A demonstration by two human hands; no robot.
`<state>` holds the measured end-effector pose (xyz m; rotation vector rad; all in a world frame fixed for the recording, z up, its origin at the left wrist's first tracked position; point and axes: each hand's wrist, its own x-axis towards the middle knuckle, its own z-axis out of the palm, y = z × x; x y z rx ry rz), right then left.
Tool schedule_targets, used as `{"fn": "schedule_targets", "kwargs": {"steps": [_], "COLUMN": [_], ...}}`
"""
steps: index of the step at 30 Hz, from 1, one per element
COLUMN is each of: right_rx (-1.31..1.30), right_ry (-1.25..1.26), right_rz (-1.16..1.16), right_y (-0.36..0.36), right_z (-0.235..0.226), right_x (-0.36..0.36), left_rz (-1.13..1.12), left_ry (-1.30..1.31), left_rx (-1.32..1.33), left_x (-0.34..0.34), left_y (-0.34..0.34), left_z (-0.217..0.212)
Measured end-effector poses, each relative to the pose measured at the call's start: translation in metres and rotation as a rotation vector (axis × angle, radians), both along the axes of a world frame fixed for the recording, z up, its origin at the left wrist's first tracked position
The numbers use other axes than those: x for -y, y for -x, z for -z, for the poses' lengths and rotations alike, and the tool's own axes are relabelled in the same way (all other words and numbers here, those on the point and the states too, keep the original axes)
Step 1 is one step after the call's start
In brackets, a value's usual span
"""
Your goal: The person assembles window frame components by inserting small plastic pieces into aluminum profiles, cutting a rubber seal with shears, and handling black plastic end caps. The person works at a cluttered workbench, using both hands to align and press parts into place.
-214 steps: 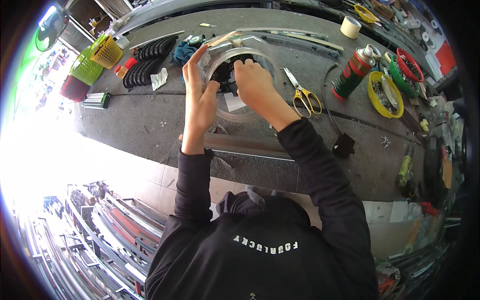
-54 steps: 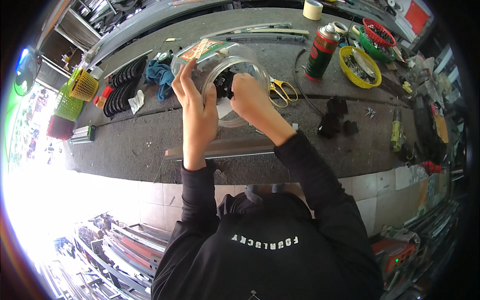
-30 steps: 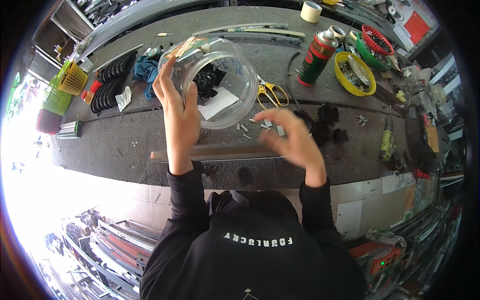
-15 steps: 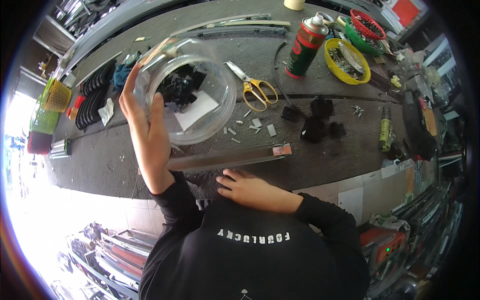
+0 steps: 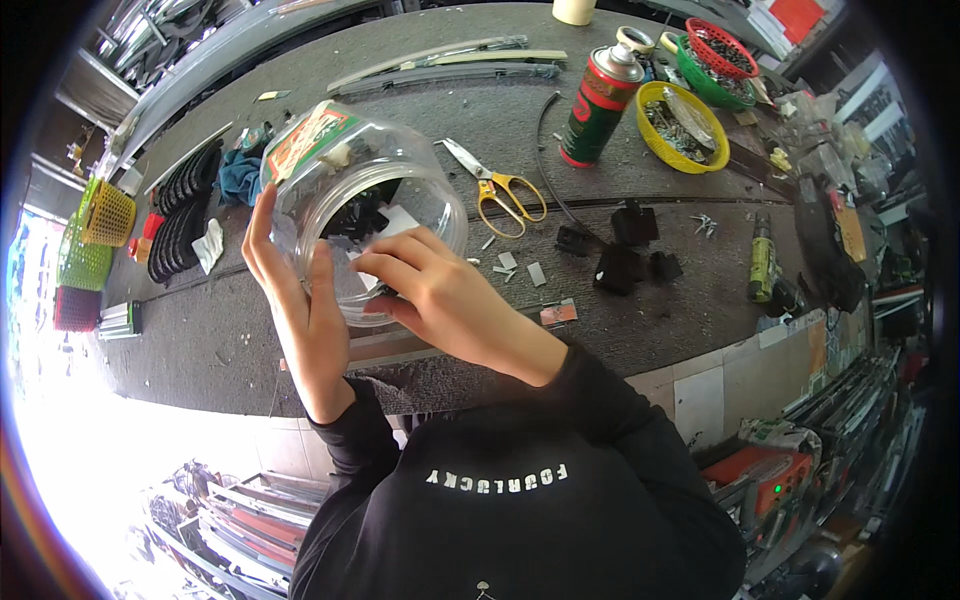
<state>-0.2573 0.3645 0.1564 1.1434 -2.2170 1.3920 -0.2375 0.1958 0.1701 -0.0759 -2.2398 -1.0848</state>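
Observation:
A clear plastic jar [image 5: 395, 140] lies tipped on the workbench, its wide mouth toward me. My left hand [image 5: 300, 300] grips the jar's left side, thumb along the rim. Inside sit small black parts [image 5: 360, 215] and a piece of white paper [image 5: 400, 219]. My right hand [image 5: 455, 300] is at the lower right of the mouth, fingers bent over the rim. Something dark shows under its thumb, too small to name. Beneath the right hand runs a long flat strip [image 5: 372, 350], partly covered.
Yellow-handled scissors [image 5: 495, 190] lie right of the jar, near small grey pieces [image 5: 537, 273]. Beyond them stand a spray can [image 5: 598, 110] and a yellow basket [image 5: 683, 130] of small hardware. Black blocks [image 5: 620, 265] and a green-black tool [image 5: 762, 262] lie on the right.
My right hand has moved up from the bench's front edge to the jar's mouth. The jar has tilted and shifted slightly down and left, with its coloured label now showing.

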Motion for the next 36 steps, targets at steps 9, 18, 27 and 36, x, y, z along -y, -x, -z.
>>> {"fn": "schedule_targets", "kwargs": {"steps": [9, 18, 27, 36], "right_rx": [0.316, 0.737, 0.602, 0.556], "right_ry": [0.472, 0.232, 0.107, 0.0], "right_rz": [0.822, 1.111, 1.227, 1.102], "right_y": [-0.027, -0.067, -0.086, -0.1], "right_z": [0.024, 0.126, 0.141, 0.131], "right_x": [-0.153, -0.286, -0.256, -0.26], "left_rz": [-0.131, 0.29, 0.355, 0.132], "left_ry": [-0.189, -0.587, -1.123, 0.313], "left_rx": [-0.002, 0.421, 0.475, -0.148], "left_x": [0.025, 0.178, 0.218, 0.078], "left_y": [0.018, 0.251, 0.309, 0.05], "left_z": [-0.018, -0.073, -0.049, -0.021]}}
